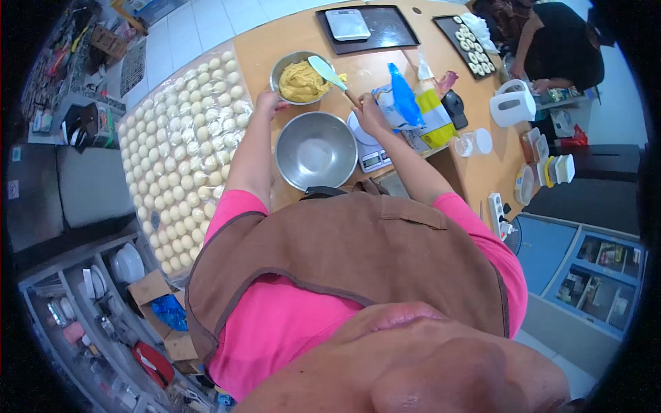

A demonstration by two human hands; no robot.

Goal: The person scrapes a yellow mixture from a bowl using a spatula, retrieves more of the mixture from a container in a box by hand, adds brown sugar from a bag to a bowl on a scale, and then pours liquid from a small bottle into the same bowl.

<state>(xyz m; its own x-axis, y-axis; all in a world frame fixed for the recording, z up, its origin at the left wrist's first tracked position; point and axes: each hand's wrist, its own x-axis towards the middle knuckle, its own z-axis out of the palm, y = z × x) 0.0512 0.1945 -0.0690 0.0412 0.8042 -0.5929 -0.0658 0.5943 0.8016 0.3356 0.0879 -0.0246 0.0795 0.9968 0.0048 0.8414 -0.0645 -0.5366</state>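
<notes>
My left hand (270,104) grips the near left edge of a steel bowl (277,72) of thick yellow dough (301,82). My right hand (369,112) is closed on the wooden handle of a spatula (323,71), whose pale turquoise head lies over the dough. Between my forearms stands a wider steel bowl (315,155), with nothing visible in it. Beside it is a digital scale (372,158), partly hidden by my right arm. A blue bag (398,103) and a yellow-green bag (430,135) lie right of my right hand.
Many dough balls (180,165) under plastic fill the left. Behind are a tray (399,40) with another scale and a tray of rings (471,48). A white jug (510,106), lidded containers (544,169) and a power strip (497,213) stand right. A co-worker (561,48) works at upper right.
</notes>
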